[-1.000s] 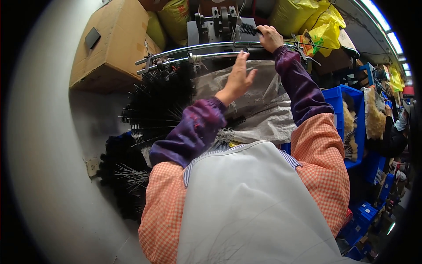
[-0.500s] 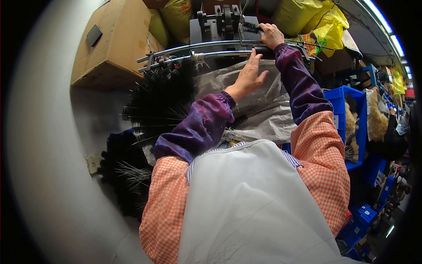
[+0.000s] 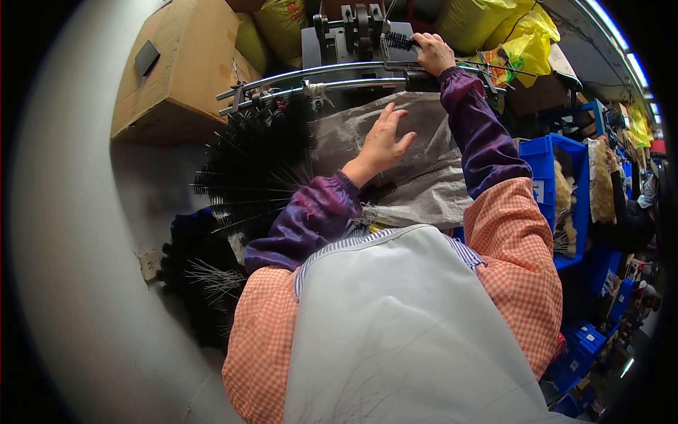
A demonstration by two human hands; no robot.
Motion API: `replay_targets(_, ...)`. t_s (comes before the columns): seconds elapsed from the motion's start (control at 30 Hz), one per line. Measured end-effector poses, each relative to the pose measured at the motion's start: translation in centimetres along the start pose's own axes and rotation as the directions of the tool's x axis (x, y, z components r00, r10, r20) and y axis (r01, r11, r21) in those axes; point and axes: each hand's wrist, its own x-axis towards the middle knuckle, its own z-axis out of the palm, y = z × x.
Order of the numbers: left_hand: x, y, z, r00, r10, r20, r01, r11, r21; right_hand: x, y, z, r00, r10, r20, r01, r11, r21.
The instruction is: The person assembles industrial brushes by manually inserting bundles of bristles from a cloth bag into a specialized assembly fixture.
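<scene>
- The left hand point(image 3: 383, 138) hovers flat over the grey woven sack point(image 3: 424, 177) that lies across the bench, fingers spread and slightly curled, palm down; it grips nothing, and whether the fingertips touch the sack cannot be told.
- The right hand point(image 3: 432, 53) reaches further forward and is closed around a small black bristle brush point(image 3: 400, 41) at the front of the grey metal machine point(image 3: 357, 35); the bristled part sticks out to the left of the fist, right beside the machine's rollers.
- Two curved metal rails point(image 3: 318, 79) run across the bench just in front of the machine, between it and the sack; the right wrist crosses over them.
- To the left of the sack, a dense heap of finished black bristle brushes point(image 3: 254, 162) stands with thin wire stems poking outward; more of them lie lower down by the person's left elbow.
- A bundle of pale fibres point(image 3: 378, 212) lies at the near edge of the sack, close to the left forearm.
- A cardboard box point(image 3: 176, 71) sits to the far left, well apart from both hands.
- Yellow bags point(image 3: 494, 28) are piled behind the machine to the right.
- A blue plastic bin point(image 3: 558, 184) stands at the right, beside the right upper arm, with tan fibre bundles in it.
- The person wears purple sleeve covers, a checked orange shirt and a pale apron.
</scene>
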Motion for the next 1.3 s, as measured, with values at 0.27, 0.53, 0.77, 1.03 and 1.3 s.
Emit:
replay_targets(0.27,-2.9,-0.7,-1.6,0.997,-0.072,-0.018,0.072,0.997,-0.01,0.2,0.0,0.1,0.998,0.041,0.037,-0.038,0.997,-0.059)
replay_targets(0.53,-4.7,-1.4,-2.4,0.994,-0.04,-0.106,0.046,0.998,0.053,0.9,0.9,1.1,0.999,-0.044,0.022,0.045,0.998,-0.053)
replay_targets(0.77,-5.0,-1.4,-2.3,0.995,-0.058,-0.079,0.063,0.996,0.069,2.3,1.8,1.3,0.996,-0.019,0.084,0.027,0.995,-0.093)
replay_targets(1.03,-5.2,-2.0,-2.3,0.991,-0.117,-0.057,0.118,0.993,0.018,-1.5,6.8,0.3,0.977,0.134,-0.163,-0.165,0.966,-0.197)
replay_targets(1.3,-5.3,-1.4,-2.1,0.995,-0.082,-0.059,0.085,0.995,0.058,-2.2,6.2,-0.2,0.972,0.235,-0.018,-0.234,0.952,-0.196)
